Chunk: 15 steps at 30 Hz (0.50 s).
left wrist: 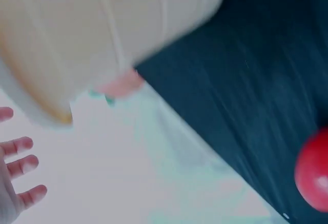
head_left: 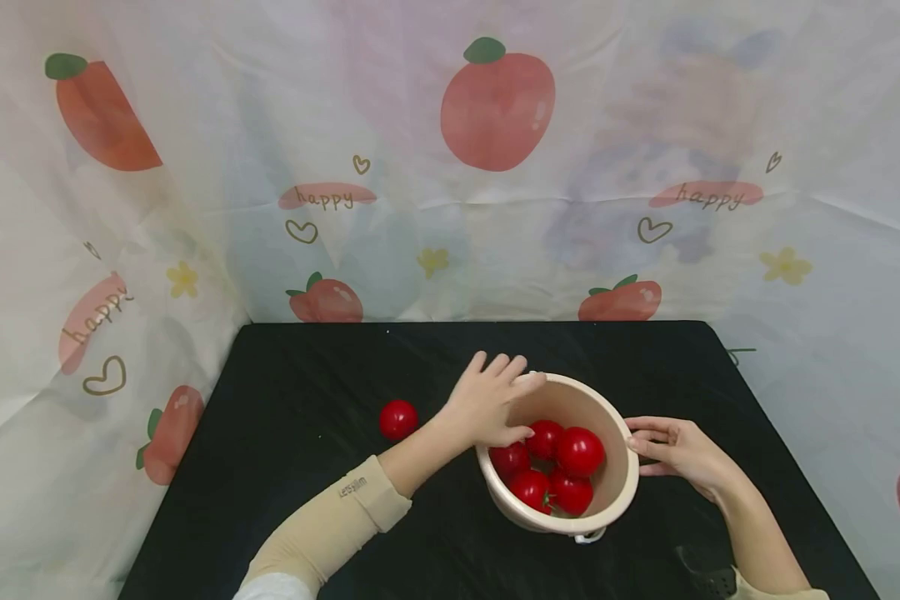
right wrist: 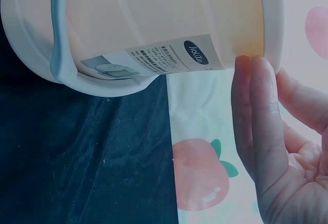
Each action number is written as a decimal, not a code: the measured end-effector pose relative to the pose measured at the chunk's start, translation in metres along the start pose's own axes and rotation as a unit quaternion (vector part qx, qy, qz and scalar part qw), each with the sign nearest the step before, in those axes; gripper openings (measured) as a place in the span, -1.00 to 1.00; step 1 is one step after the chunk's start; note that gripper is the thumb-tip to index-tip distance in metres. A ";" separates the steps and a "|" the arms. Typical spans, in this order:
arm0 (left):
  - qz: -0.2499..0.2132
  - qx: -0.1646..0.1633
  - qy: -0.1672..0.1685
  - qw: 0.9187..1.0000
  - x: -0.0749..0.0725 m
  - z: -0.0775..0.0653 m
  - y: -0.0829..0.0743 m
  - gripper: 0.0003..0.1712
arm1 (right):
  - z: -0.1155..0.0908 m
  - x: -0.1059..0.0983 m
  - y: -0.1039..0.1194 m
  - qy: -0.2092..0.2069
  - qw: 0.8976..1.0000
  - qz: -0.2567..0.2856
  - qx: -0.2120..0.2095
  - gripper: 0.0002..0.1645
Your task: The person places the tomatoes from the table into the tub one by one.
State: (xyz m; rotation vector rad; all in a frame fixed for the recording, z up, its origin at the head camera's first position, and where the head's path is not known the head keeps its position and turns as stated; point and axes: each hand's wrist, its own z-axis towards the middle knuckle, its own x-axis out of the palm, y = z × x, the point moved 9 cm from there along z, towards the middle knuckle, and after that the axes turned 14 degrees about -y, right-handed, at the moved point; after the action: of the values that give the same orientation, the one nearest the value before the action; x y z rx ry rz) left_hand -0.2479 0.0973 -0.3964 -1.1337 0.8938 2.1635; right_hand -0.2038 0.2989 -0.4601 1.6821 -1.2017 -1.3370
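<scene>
A cream plastic bucket (head_left: 570, 400) stands tilted on the black table, with several red tomatoes (head_left: 580, 452) inside it. My right hand (head_left: 675, 450) pinches its rim at the right side, thumb on one face and fingers on the outer wall, as the right wrist view also shows. Over the left part of the rim hovers my left hand (head_left: 487, 400), fingers spread, thumb above the tomatoes. Whether it touches the rim is hard to tell. One loose tomato (head_left: 398, 420) lies on the table, left of the bucket and beside my left forearm.
The black table (head_left: 307, 375) ends at a printed cloth backdrop (head_left: 420, 225) behind and at the sides. A carry handle (right wrist: 60, 34) and a printed label (right wrist: 174, 55) show on the bucket's outside in the right wrist view.
</scene>
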 end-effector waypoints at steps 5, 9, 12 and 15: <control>0.003 -0.081 -0.029 0.996 -0.006 -0.024 0.052 -0.19 | 0.000 0.001 0.001 0.001 1.000 -0.001 0.000 -0.28; -0.006 -0.147 -0.028 0.989 0.005 -0.051 0.084 -0.15 | -0.001 0.000 0.001 0.000 1.000 -0.003 0.002 -0.27; -0.016 -0.189 -0.015 0.982 0.023 -0.074 0.099 -0.12 | -0.001 0.000 0.001 -0.001 1.000 -0.003 0.003 -0.27; -0.020 -0.225 0.018 0.974 0.042 -0.098 0.107 -0.07 | -0.001 0.001 0.001 0.000 1.000 -0.002 0.005 -0.28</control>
State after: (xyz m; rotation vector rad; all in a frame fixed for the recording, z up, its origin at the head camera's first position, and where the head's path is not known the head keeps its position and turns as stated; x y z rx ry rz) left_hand -0.2961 -0.0386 -0.4413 -1.3875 0.3926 2.3857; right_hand -0.2030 0.2980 -0.4591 1.6923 -1.2065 -1.3364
